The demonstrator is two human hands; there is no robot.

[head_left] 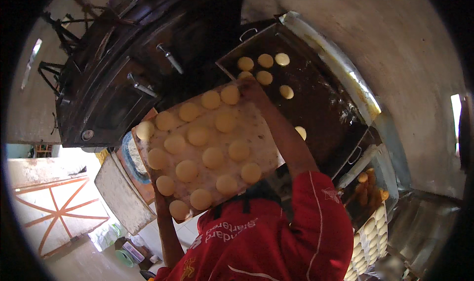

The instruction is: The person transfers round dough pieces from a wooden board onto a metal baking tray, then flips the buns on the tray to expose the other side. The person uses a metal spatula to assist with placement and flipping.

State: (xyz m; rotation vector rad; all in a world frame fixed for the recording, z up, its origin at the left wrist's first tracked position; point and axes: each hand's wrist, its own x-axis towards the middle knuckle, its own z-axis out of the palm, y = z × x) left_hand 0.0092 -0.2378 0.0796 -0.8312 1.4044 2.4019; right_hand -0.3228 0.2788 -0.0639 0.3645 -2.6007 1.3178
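A floured wooden board (264, 155) with rows of round pale dough pieces (198, 135) is held tilted in front of my red shirt. My left forearm (168, 231) rises to the board's near left side and bears it from below; the left hand's fingers are hidden behind it. My right hand (250, 89) reaches past the board's far right corner to the edge of a dark metal baking tray (321, 103). Its fingers, in shadow, are closed at a dough round (244, 75) that they partly cover. Several other rounds (265, 77) lie spaced out on the tray.
A dark metal oven front with two bolt-like handles (170, 59) stands at the far left. Right of my arm, browned pieces (364, 187) lie in a metal container, beside another board of dough rounds (370, 236). A basin with white powder (132, 155) sits left.
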